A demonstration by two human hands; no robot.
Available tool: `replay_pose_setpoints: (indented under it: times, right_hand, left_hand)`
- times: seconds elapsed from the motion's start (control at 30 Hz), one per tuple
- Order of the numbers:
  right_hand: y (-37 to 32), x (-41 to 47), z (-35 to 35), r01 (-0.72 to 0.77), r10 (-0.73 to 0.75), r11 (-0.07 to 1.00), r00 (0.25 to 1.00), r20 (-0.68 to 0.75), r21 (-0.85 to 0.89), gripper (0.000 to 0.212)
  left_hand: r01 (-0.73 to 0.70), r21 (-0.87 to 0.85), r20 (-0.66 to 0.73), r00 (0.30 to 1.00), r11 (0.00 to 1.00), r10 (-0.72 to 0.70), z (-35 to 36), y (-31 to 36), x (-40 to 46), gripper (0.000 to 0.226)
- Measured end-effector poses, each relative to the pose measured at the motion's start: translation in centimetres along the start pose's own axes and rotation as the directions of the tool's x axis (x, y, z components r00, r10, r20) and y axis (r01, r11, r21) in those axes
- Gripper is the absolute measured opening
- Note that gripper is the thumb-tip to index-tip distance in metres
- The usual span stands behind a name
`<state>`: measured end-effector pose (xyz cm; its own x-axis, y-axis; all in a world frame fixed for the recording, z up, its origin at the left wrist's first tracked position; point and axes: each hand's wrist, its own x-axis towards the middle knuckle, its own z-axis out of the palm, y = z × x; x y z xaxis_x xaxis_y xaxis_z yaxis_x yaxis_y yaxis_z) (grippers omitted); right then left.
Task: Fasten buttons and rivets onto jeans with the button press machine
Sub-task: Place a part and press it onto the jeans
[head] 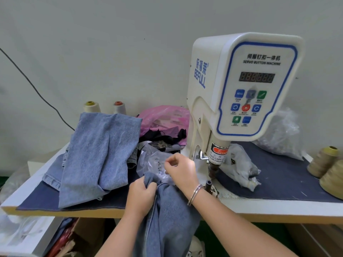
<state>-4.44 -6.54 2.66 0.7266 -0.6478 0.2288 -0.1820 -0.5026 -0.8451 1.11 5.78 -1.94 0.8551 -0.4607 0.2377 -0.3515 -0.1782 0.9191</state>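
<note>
A white button press machine point(239, 86) stands on the table, its punch point(212, 168) above the small lower die point(208, 183). My left hand point(142, 196) grips the bunched top edge of a pair of blue jeans point(170, 216) that hang over the table's front edge. Just left of the die, my right hand point(181, 168) hovers over a clear plastic bag of small metal parts point(154, 164), fingertips pinched together; whether it holds a part is hidden.
More blue jeans point(96, 156) are piled at the left on a dark denim mat point(278, 175). Behind lie a pink plastic bag point(163, 117), black fabric scraps and thread cones point(91, 107). Another clear bag point(241, 167) and beige thread cones point(323, 162) sit right of the machine.
</note>
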Motion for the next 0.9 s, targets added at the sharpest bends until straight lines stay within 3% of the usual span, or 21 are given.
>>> replay_pose_setpoints:
  times: [0.13,0.23,0.33,0.4,0.47,0.67,0.9]
  right_hand:
    - [0.2,-5.7,-3.4,-0.185,0.156,0.905,0.982,0.106,0.383,0.008]
    - [1.1,-8.5,-6.5,-0.299,0.284,0.797,0.952,0.111,0.526,0.007]
    - [2.2,-8.5,-9.0,-0.386,0.447,0.587,0.887,0.113,0.712,0.010]
    - [2.9,-7.5,-10.0,-0.409,0.491,0.508,0.861,0.135,0.758,0.009]
    - [3.6,-6.4,-10.2,-0.435,0.485,0.527,0.860,0.162,0.730,0.007]
    - [4.7,-4.8,-10.7,-0.443,0.363,0.744,0.896,0.255,0.500,0.006]
    - [4.7,-4.6,-10.7,-0.383,0.303,0.829,0.920,0.248,0.407,0.020]
  left_hand:
    - [0.014,-0.009,0.004,1.000,1.000,-0.014,-0.1,0.0,-0.1,0.022]
    - [0.025,0.029,-0.004,1.000,0.999,-0.025,0.0,-0.1,0.1,0.038]
    - [0.043,0.031,0.006,0.999,0.999,-0.043,0.1,-0.2,0.2,0.043]
    - [0.049,0.032,-0.004,0.999,0.998,-0.049,0.0,-0.1,0.1,0.043]
    - [0.054,0.041,-0.015,0.998,0.998,-0.054,0.0,-0.1,0.1,0.043]
    - [0.069,0.053,-0.018,0.998,0.996,-0.068,0.1,-0.1,0.1,0.039]
    - [0.061,0.067,-0.033,0.998,0.996,-0.059,0.2,-0.4,0.1,0.033]
